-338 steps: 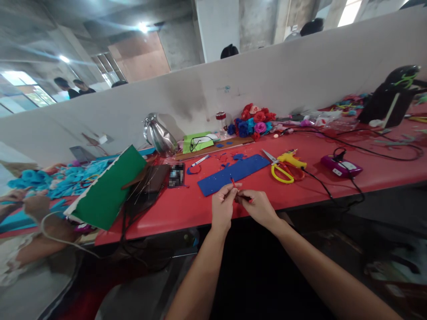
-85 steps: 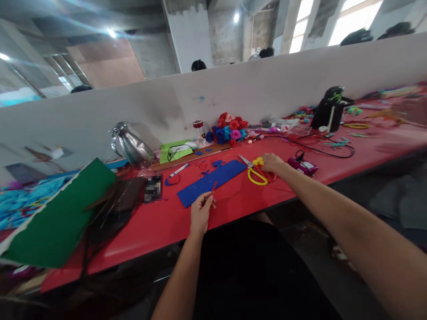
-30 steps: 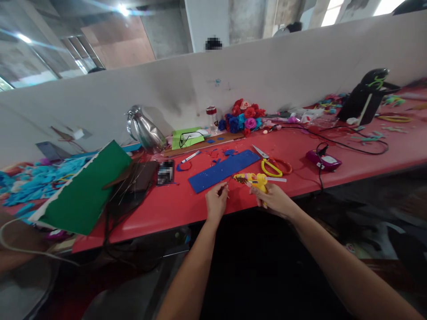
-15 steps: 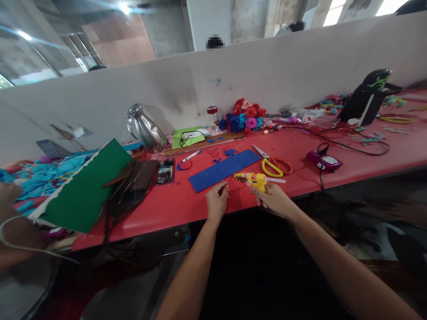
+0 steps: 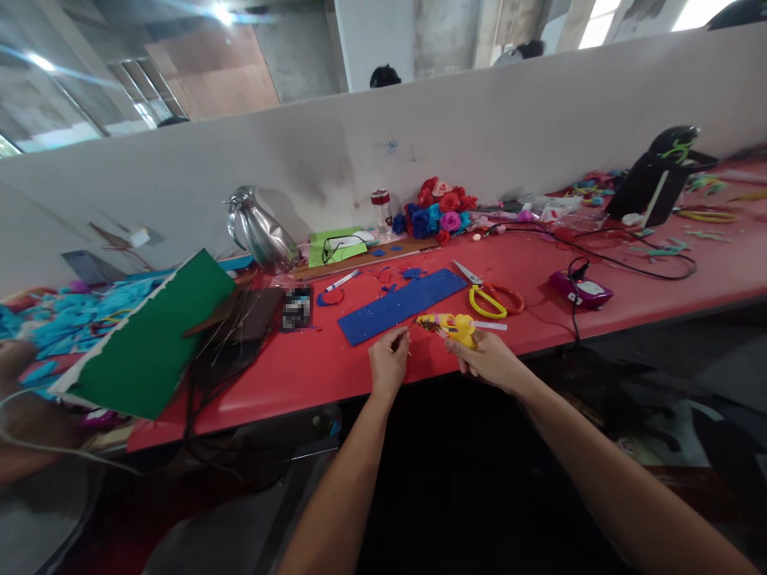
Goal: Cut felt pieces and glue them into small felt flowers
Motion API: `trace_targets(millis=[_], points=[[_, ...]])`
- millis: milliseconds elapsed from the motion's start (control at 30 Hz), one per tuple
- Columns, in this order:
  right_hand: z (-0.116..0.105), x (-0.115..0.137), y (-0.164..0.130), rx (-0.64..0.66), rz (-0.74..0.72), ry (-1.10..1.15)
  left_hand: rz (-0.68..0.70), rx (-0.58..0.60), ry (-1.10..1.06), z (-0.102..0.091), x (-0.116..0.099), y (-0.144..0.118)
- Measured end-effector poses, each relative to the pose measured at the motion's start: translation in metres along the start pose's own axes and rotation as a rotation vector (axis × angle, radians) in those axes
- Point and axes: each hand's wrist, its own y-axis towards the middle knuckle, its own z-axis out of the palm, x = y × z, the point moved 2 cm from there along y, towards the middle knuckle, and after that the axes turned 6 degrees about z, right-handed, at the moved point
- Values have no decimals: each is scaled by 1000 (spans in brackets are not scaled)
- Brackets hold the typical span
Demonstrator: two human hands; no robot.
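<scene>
My right hand (image 5: 485, 357) is wrapped round a yellow glue gun (image 5: 459, 329), its nozzle pointing left and a pale glue stick (image 5: 492, 326) showing at its back. Just left of the nozzle, my left hand (image 5: 389, 355) is closed in a pinch; a thin stick-like piece shows at its fingers, too small to name. A blue foam strip (image 5: 401, 303) lies flat on the red table (image 5: 288, 375) beyond both hands. Scissors (image 5: 486, 300) with yellow and red handles lie open to the right of the strip.
A purple power socket (image 5: 580, 289) with a black cable sits at right. Behind are foam roses (image 5: 435, 217), a jar (image 5: 381, 209) and a steel jug (image 5: 260, 231). At left a green board (image 5: 153, 343) leans near another person's arm (image 5: 29, 423). A pen (image 5: 343, 280) lies beside blue scraps.
The glue gun and my right hand have shifted very slightly left, bringing the nozzle closer to my left fingers. My left hand stays nearly still.
</scene>
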Motion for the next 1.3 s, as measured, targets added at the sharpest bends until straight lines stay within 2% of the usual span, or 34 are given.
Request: trace_targets(millis=[900,1000,1100,1200,1300], points=[[0,-3,-1,-2,-38,-48,15,-8,12,-1,0,0],[-10,-11,8,-112,-6,-11,11,-4,21,0,1,0],[-34,-15,28,-254,-5,-50,4,-3,38,0,2,0],[-68,-17,57,-504,-25,-308,10,-3,48,0,3,0],[-97,-27,90,-582,119,-607,33,-1,56,0,4,0]])
